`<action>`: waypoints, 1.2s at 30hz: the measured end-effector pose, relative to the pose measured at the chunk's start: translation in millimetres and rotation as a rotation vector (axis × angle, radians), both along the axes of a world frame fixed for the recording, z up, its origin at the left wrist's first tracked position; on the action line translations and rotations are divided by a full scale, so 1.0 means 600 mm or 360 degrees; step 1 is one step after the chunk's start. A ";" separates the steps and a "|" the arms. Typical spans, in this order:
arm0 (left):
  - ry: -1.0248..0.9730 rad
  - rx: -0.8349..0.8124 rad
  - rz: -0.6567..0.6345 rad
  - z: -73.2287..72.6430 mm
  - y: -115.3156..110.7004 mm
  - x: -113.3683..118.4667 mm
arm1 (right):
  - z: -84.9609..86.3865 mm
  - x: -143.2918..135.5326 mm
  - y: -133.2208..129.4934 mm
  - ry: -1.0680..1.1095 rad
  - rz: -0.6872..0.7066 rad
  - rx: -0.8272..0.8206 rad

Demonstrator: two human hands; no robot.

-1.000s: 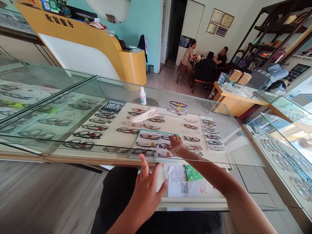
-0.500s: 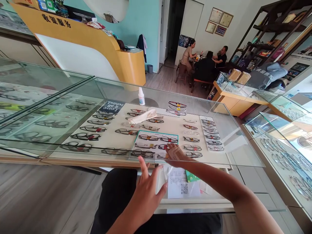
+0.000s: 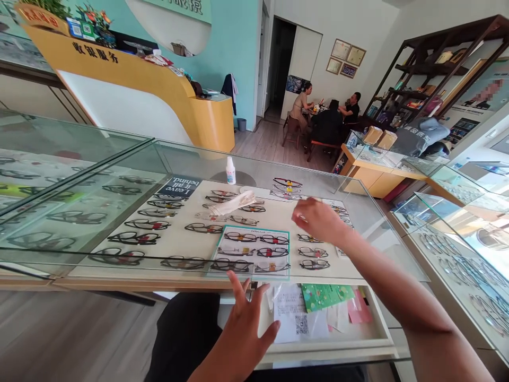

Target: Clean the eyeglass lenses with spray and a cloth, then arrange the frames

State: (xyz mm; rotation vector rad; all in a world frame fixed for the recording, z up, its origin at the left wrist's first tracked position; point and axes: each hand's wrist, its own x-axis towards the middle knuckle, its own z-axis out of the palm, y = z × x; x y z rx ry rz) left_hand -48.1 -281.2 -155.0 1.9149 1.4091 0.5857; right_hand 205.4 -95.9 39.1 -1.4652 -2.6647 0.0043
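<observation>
My left hand point(image 3: 244, 329) has its fingers spread at the front edge of the glass showcase point(image 3: 178, 281), and holds nothing. Over the right part of the glass top, my right hand point(image 3: 320, 217) is raised with its fingers curled; whether anything is in them is hidden. Beneath the glass lie rows of eyeglasses point(image 3: 139, 238), some on a green-edged board point(image 3: 254, 244). On top of the glass are a crumpled pale cloth point(image 3: 234, 204) and a small white spray bottle point(image 3: 231, 171). An open drawer point(image 3: 382, 339) holds papers with a QR code point(image 3: 284, 315) and a green card point(image 3: 324, 297).
A yellow and white counter point(image 3: 214, 119) stands at the back left. Several people point(image 3: 328, 124) sit round a table at the back. Other showcases point(image 3: 457, 265) line the right side, and a dark shelf point(image 3: 429, 63) leans into view at the back right.
My right hand has moved right and away from me, from low over the green-edged board, and its fingers have curled. More of the drawer shows. The whole view has tilted up slightly.
</observation>
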 end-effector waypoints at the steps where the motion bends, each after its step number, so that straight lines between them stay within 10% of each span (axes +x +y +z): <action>1: 0.0008 -0.0026 -0.0024 0.001 0.001 -0.002 | -0.008 -0.002 0.045 0.0021 -0.0126 0.0072; 8: 0.0020 0.0051 0.0122 -0.027 -0.007 0.007 | -0.075 -0.021 0.239 -0.0109 -0.0374 0.0001; 18: 0.0118 0.0099 0.0086 -0.045 0.004 0.015 | -0.090 -0.021 0.288 -0.0281 -0.0331 -0.0105; 29: 0.0082 0.0254 0.0178 -0.043 0.008 0.016 | -0.089 -0.003 0.177 -0.0073 -0.0280 -0.0010; 36: 0.0020 0.0094 0.0046 0.007 0.013 -0.005 | -0.047 0.026 -0.036 0.0190 0.0147 -0.0138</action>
